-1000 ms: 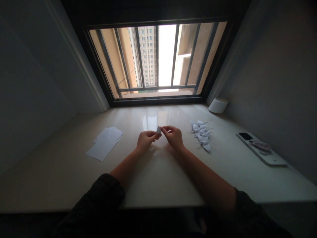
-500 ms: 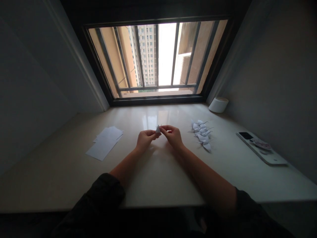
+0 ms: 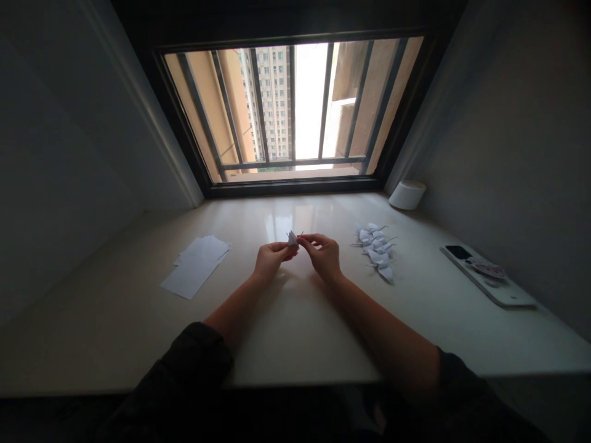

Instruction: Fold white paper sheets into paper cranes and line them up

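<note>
A small white paper crane (image 3: 292, 239) is held between my two hands above the pale sill, its thin points sticking up. My left hand (image 3: 272, 257) pinches its lower left side with thumb and fingers. My right hand (image 3: 324, 253) grips its right side between thumb and forefinger. My fingers hide the crane's lower part. To the right of my hands, several finished paper cranes (image 3: 379, 249) lie bunched in a slanting row. Off to the left lies a loose stack of white paper sheets (image 3: 194, 267), a little fanned out.
A white phone (image 3: 489, 280) with a round grip on its back lies at the right by the wall. A white cylindrical object (image 3: 407, 195) stands in the far right corner. Behind the sill (image 3: 295, 332) is a barred window (image 3: 295, 111).
The paper crane has tilted and shifted slightly left between my fingers, and its points are spread a little wider. Both hands stay almost in place.
</note>
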{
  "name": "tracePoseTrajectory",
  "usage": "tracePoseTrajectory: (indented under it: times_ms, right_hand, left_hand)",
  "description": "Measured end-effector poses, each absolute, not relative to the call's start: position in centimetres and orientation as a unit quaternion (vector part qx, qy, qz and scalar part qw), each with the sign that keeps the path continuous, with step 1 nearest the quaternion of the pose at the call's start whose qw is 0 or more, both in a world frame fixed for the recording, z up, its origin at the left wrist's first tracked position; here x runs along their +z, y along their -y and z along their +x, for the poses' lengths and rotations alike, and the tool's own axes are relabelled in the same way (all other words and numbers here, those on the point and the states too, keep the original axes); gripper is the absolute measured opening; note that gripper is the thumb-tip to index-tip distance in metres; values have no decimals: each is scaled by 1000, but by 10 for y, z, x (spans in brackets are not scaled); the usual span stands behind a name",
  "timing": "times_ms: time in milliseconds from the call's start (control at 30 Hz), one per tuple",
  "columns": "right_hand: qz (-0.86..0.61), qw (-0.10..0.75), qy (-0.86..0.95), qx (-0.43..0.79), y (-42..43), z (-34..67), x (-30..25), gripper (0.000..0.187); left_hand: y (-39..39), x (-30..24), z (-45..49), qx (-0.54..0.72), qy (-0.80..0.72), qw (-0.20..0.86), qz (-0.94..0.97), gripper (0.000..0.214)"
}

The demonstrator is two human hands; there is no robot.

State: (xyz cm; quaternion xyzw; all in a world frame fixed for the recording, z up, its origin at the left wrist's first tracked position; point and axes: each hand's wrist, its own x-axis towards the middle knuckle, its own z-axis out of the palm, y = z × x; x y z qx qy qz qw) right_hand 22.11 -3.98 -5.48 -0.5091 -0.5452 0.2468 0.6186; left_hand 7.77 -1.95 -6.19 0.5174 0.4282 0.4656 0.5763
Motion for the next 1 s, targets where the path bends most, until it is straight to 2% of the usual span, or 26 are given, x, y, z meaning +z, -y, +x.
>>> tracePoseTrajectory:
  times_ms: [633,1000]
  right_hand:
    - [-491,645,462,360,35,219,-60,25]
    - [-492,584,526,375,37,220,-57,27]
  left_hand:
    - [26,-53,83,505,-435,598,445,39]
    - [25,-54,82,541,-420,581,441,33]
